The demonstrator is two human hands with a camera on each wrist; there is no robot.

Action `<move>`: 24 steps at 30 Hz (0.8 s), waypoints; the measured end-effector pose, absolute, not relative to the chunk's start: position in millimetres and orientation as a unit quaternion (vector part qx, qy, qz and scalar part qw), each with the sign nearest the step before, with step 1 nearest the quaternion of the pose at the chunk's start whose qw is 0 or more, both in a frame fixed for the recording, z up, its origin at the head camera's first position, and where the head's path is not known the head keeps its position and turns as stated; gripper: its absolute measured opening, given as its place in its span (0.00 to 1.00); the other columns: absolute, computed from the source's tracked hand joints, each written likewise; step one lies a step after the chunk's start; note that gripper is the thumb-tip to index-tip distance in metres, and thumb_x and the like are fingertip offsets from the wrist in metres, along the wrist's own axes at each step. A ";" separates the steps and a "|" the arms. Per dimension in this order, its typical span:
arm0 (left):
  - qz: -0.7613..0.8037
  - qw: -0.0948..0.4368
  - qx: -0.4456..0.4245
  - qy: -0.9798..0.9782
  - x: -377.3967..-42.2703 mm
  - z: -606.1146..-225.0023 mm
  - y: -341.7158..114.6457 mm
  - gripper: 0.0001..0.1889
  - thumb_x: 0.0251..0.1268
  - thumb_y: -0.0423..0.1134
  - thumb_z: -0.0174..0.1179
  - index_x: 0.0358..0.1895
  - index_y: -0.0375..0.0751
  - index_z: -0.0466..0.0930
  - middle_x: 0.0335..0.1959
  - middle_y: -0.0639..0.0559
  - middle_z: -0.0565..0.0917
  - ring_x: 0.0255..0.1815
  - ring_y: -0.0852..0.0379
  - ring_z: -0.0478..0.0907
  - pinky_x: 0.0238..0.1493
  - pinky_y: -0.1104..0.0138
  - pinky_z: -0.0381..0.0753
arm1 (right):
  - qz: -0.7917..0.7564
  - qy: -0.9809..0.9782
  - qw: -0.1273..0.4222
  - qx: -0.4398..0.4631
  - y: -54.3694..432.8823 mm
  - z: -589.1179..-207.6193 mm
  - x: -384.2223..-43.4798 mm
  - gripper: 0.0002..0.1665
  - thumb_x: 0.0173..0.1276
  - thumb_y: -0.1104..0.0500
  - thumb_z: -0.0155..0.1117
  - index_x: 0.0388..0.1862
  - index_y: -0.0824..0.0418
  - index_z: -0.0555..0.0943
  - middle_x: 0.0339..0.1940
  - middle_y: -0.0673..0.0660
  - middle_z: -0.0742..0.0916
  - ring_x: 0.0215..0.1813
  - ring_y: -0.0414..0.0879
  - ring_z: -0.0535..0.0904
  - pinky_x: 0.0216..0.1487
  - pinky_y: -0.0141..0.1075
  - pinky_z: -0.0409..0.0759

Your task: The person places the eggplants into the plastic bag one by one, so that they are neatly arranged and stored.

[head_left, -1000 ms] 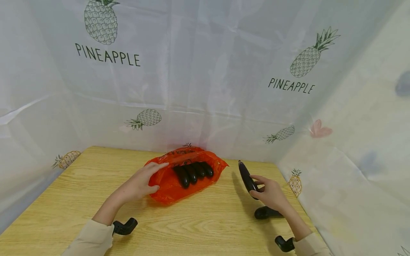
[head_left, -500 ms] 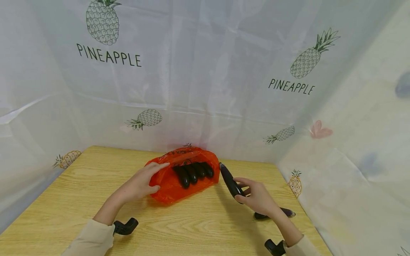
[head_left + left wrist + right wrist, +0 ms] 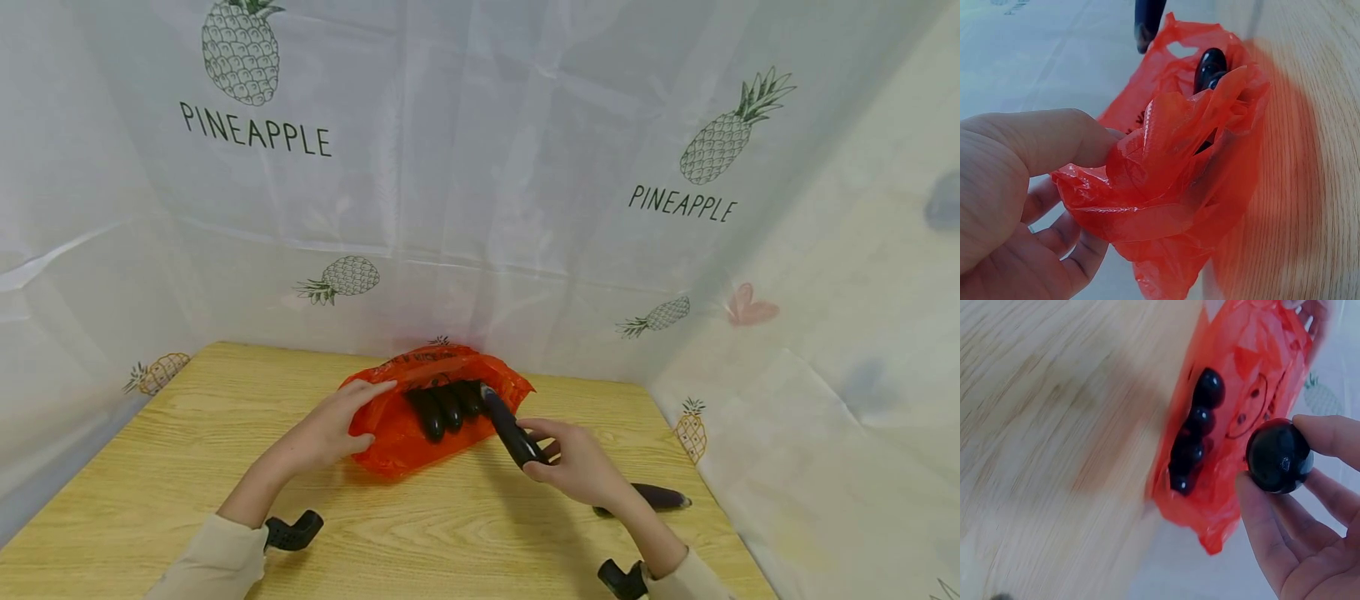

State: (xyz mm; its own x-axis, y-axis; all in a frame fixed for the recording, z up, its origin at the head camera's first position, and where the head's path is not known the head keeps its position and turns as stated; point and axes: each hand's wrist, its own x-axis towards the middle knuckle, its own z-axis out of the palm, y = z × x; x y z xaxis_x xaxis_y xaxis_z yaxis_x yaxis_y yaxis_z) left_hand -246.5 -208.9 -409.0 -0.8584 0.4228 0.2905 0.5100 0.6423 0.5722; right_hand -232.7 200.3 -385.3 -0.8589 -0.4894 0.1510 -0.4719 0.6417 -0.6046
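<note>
A red plastic bag (image 3: 393, 454) lies on the table with its mouth spread toward me. Inside it, several dark eggplants (image 3: 427, 414) rest side by side. My left hand (image 3: 326, 429) pinches the bag's left edge; the left wrist view shows the thumb on the film and other fingers behind it. My right hand (image 3: 577, 467) holds another eggplant (image 3: 516, 435) by its rounded end, tilted, its stem end overlapping the bag's right side in the head view. From the right wrist view, this eggplant's glossy round end (image 3: 1279, 456) shows between thumb and fingers.
One more eggplant (image 3: 663, 497) lies on the wooden table (image 3: 420, 542) at the right, partly behind my right forearm. A pineapple-print curtain (image 3: 480, 192) stands right behind the table and along its sides. Black mounts (image 3: 294, 531) stick out at both wrists.
My right hand has carried its eggplant leftward from the table's right side to the bag's mouth. The loose eggplant shows more beside the forearm. The left hand has stayed at the bag's edge.
</note>
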 end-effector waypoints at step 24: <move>-0.343 0.054 -0.248 -0.904 -246.5 -407.7 -208.9 0.43 0.64 0.28 0.72 0.82 0.45 0.65 0.71 0.42 0.74 0.65 0.41 0.76 0.55 0.54 0.86 | -0.292 0.899 0.044 -0.325 120.7 -400.3 -259.3 0.33 0.67 0.62 0.75 0.72 0.58 0.80 0.56 0.61 0.89 0.24 0.35 0.78 0.28 0.29 0.77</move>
